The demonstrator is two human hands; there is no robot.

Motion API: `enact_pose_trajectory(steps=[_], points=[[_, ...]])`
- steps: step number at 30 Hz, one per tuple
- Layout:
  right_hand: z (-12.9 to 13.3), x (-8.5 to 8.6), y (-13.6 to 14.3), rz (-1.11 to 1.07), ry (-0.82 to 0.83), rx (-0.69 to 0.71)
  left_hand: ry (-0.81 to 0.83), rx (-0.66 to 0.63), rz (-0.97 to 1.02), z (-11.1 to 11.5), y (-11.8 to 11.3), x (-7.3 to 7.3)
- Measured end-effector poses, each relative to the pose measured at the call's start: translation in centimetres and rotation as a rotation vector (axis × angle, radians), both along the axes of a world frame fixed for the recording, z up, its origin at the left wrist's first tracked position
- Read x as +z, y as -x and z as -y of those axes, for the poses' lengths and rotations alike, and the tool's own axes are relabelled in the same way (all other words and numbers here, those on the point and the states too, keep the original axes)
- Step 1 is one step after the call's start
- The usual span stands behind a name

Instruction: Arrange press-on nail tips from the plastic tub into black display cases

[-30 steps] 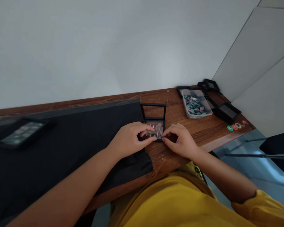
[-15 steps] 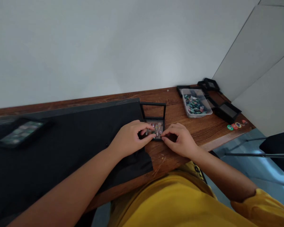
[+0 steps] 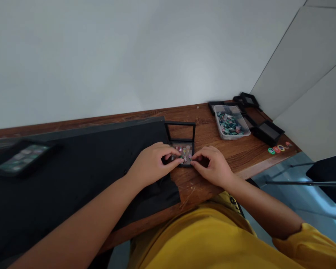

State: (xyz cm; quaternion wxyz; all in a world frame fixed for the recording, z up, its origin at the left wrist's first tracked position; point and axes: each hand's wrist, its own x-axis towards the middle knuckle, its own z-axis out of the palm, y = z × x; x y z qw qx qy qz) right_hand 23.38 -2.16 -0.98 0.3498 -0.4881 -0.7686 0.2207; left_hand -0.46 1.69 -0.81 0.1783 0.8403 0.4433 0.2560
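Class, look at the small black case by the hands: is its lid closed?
No, its lid stands raised at the back, leaving the small pieces inside exposed.

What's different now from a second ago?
Hardly anything. The left hand and right hand are still at the open black box, fingers among or beside the little pieces. Any piece picked up or nudged is too small to tell. The clear tub stayed put too.
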Motion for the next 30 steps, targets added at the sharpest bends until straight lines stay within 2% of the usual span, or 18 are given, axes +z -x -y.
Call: enact_pose_trajectory(steps=[7, 30], points=[[0.03, 0.15, 0.10, 0.015, 0.028, -0.055, 0.007, -0.002, 0.020, -0.05, -0.04, -0.27], [-0.02, 0.32, 0.00, -0.008, 0.010, 0.024, 0.027, -0.017, 0.040, 0.17, -0.06, 0.12]])
